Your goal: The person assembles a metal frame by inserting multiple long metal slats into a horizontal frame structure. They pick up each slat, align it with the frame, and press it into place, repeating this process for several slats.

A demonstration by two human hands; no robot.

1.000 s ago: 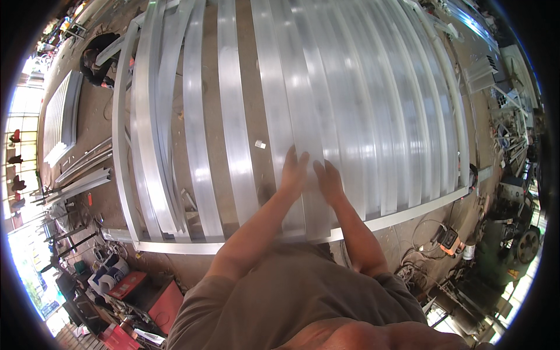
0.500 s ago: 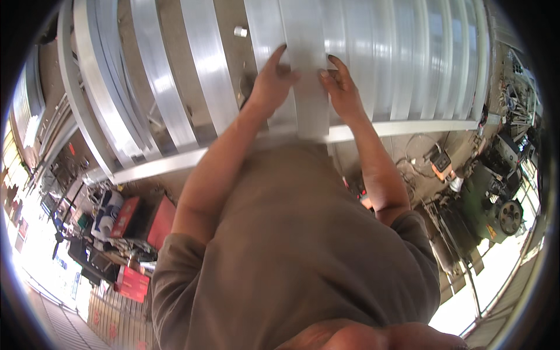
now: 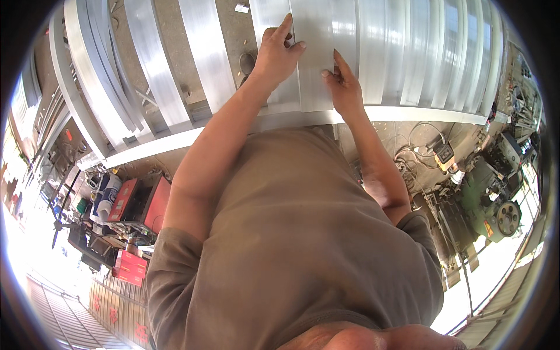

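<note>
"When you look down past the grey-brown shirt [image 3: 309, 216], which piece is being handled?"

"The wide middle slat [image 3: 315, 35], silvery metal, running away from the body with its near end at the pale front rail [image 3: 149, 151]. The left hand [image 3: 279, 57] is by its left edge, the right hand [image 3: 345, 88] by its right."

"Gripping it?"

"It doesn't look so. The left is spread, forefinger pointing forward and thumb apart; the right is loosely opened too, thumb toward the slat's face. Nothing is pinched — though whether the fingertips press down, I can't tell."

"How would it handle?"

"I'd judge it light for its length, stiff and rather slippery, since the face is smooth and shiny. It shouldn't break easily, but it could scratch. I'd take it by both long edges, a palm each side, minding the cut end."

"And the counts?"

"One middle slat, two hands. Leftward, two slats lie well apart with floor [image 3: 234, 29] between: an inner slat [image 3: 207, 52] and an outer slat [image 3: 156, 64]. The right-hand slats [image 3: 373, 58] sit close and crowd toward the rim — no firm number there. I see one white scrap [image 3: 241, 8], one dark shoe [image 3: 247, 63] and one green machine [image 3: 473, 204]."
</note>
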